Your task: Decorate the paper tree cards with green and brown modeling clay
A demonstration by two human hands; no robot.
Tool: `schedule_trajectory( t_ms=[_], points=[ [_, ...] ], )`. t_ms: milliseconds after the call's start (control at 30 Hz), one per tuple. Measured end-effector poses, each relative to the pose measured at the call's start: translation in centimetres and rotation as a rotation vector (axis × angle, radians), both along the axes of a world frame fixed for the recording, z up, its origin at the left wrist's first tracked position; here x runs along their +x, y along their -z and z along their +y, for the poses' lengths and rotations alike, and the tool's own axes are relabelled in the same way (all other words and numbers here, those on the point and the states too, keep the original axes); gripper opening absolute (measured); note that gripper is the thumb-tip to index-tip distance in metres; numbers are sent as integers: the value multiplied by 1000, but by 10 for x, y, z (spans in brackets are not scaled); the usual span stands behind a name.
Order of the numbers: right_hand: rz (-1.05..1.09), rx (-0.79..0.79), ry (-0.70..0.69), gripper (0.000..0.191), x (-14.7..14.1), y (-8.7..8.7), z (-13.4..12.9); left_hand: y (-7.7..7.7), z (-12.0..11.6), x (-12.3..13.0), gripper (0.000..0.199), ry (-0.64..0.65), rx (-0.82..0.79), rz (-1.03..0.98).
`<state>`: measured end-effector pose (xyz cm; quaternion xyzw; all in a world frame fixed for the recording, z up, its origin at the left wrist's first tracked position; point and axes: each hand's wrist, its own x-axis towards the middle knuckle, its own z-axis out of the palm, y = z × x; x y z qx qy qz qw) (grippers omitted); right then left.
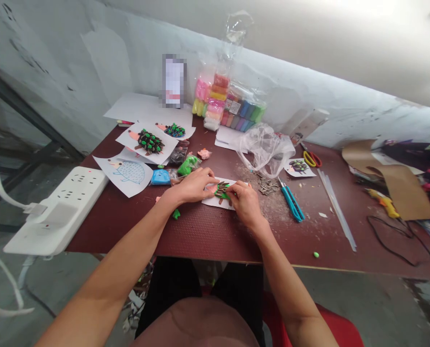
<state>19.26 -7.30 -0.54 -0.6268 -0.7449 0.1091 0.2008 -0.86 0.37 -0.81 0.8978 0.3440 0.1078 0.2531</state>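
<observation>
A small white card (215, 201) lies on the dark red table, bearing a hedgehog figure (221, 190) of green clay with brown spikes and a pink head. My left hand (196, 185) rests at the card's left side, its fingertips by the pink head; whether it grips anything is hidden. At the right side of the figure, my right hand (244, 202) has thumb and fingers pinched together over the spikes. What the pinch holds is too small to name. A pile of small brown sticks (267, 185) lies right of the card.
Clay packs (233, 106), a clear plastic bag (265, 147) and a phone (174, 82) are at the back. Hedgehog pictures (150, 141) and a power strip (61, 207) lie left. A blue cutter (291, 201), scissors (311, 157), glue sticks (336, 207) and a glue gun (384, 203) lie right.
</observation>
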Motion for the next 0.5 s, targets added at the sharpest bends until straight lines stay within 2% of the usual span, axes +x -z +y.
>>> schedule_trajectory(
  t_ms=[133, 267, 367, 500],
  points=[
    [52, 25, 39, 17, 11, -6, -4, 0, 0, 0, 37, -2, -4, 2],
    [-24, 85, 239, 21, 41, -11, -4, 1, 1, -1, 39, 7, -10, -11],
    [-160, 80, 410, 24, 66, -6, -1, 0, 2, -2, 38, 13, -21, -15],
    [-225, 24, 469, 25, 81, 1, 2, -3, 0, -2, 39, 11, -40, -5]
  ],
)
